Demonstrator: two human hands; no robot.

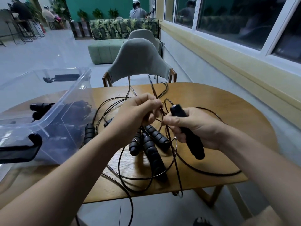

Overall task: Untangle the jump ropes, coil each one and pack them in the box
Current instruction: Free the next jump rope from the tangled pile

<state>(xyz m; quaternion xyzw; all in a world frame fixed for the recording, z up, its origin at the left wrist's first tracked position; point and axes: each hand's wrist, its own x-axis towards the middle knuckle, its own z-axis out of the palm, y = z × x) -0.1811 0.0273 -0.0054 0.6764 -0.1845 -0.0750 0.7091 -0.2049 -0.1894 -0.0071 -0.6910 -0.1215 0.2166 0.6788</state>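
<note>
Fingers point(150, 101) of the left hand point(138, 111) curl round thin cords point(162, 114); which strands they pinch is lost in the tangle. The right hand point(197, 128) grips a black handle point(195, 149), its long axis slanting from the cap at upper left down toward the person. Ribbed handles point(156, 136) lie on the table point(228, 128). The clear box point(68, 95), cut off at left, holds dark ropes point(73, 111), blurred through its wall.

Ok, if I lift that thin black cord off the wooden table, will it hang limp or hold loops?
Probably springy, not limp: the thin black cord arches in open loops above the wooden table. Likely to drag others along, since its loops cross over the ribbed black handles. Its sheen suggests it may slip in a grip.
</note>
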